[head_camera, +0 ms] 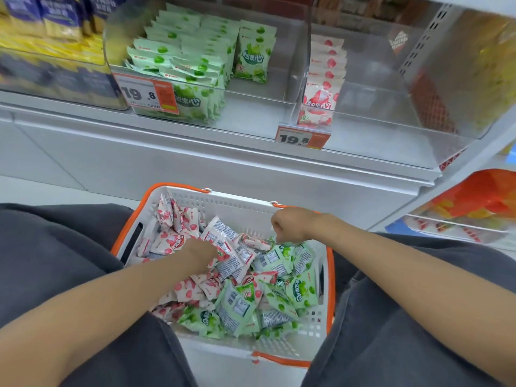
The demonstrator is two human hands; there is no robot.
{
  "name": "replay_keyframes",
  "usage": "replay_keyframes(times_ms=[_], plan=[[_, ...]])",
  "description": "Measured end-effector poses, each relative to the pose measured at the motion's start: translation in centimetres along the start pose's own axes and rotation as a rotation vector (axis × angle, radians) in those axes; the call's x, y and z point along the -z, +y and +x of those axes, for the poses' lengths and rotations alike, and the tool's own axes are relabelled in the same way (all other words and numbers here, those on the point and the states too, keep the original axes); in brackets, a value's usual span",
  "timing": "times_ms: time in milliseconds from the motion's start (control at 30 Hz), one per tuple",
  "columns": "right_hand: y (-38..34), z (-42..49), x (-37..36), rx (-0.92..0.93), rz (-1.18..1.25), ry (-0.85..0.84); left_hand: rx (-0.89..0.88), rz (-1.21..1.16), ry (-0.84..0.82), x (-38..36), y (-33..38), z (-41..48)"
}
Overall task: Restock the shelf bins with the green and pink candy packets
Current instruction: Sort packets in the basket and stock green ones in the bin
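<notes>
— So, nearest entry?
— Basket (307, 331), white, orange rim, set between the legs (418, 317) so both hands reached it. Loose pink packets (184, 291) filled its left side, loose green packets (301, 289) its right.
— Hands?
— Left hand (199, 251) was sunk in the pink heap, fingers buried, so its grip could not be told. Right hand (290, 223), at the basket's far rim, was curled, seemingly pinching a corner among the loose green packets.
— Beyond the basket?
— Green bin (251, 101), part-filled. Right of it was the pink bin (391, 121), holding one thin row and likely neediest.
</notes>
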State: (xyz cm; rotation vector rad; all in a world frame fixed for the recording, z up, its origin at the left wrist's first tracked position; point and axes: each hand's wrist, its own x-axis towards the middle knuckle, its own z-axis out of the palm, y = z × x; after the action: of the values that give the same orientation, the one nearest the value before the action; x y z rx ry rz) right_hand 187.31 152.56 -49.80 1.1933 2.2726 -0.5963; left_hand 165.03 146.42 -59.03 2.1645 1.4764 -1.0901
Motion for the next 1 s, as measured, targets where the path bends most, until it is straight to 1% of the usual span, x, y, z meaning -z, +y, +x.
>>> replay_keyframes(times_ms=[100, 167, 200, 233, 300, 367, 400, 433, 500, 533, 567, 600, 667, 700, 767, 833, 933, 1000], plan=[[0.5, -0.3, 0.1, -0.012, 0.035, 0.034, 0.029, -0.112, 0.095, 1.7, 0.0, -0.6], [0.9, -0.4, 0.4, -0.022, 0.056, 0.063, 0.038, -0.284, 0.178, 3.4, -0.2, -0.9], [1.1, -0.5, 0.5, -0.029, 0.073, 0.077, 0.032, -0.428, 0.217, 4.3, -0.3, -0.8], [1.4, -0.6, 0.5, -0.036, 0.095, 0.090, 0.029, -0.629, 0.262, 5.3, -0.4, -0.8], [1.7, -0.9, 0.6, -0.025, 0.172, 0.117, 0.020, -1.133, 0.324, 7.4, -0.5, -0.9], [1.6, -1.3, 0.6, 0.004, 0.274, 0.154, -0.022, -1.608, 0.251, 9.6, -0.1, -1.7], [1.4, -1.4, 0.5, 0.024, 0.318, 0.195, -0.050, -1.775, 0.202, 10.5, 0.1, -2.2], [1.4, -1.5, 0.6, 0.038, 0.361, 0.247, -0.072, -1.878, 0.172, 11.3, 0.1, -2.7], [1.5, -1.9, 1.0, 0.043, 0.441, 0.349, -0.094, -2.004, 0.158, 12.2, 0.3, -3.3], [1.7, -2.2, 1.4, 0.035, 0.485, 0.375, -0.087, -2.005, 0.168, 12.7, 0.4, -3.6], [1.9, -2.6, 1.9, 0.021, 0.543, 0.378, -0.075, -1.930, 0.233, 13.0, 0.6, -3.8], [2.0, -2.8, 2.3, 0.007, 0.622, 0.372, -0.071, -1.775, 0.346, 13.4, 0.8, -4.0], [1.9, -3.5, 3.2, 0.003, 0.815, 0.338, -0.124, -1.405, 0.656, 14.1, 1.2, -4.2], [1.6, -3.9, 3.6, 0.022, 0.904, 0.324, -0.167, -1.315, 0.779, 14.4, 1.4, -4.1], [1.1, -4.5, 4.4, 0.071, 1.052, 0.339, -0.170, -1.333, 0.895, 15.1, 1.5, -3.6], [0.6, -5.1, 5.0, 0.093, 1.145, 0.431, -0.073, -1.359, 1.001, 16.1, 1.6, -3.1], [0.4, -5.6, 5.9, 0.084, 1.219, 0.589, 0.012, -1.398, 1.155, 18.2, 2.2, -3.1], [0.8, -6.0, 6.8, 0.081, 1.233, 0.632, 0.023, -1.404, 1.256, 19.5, 2.4, -3.3]])
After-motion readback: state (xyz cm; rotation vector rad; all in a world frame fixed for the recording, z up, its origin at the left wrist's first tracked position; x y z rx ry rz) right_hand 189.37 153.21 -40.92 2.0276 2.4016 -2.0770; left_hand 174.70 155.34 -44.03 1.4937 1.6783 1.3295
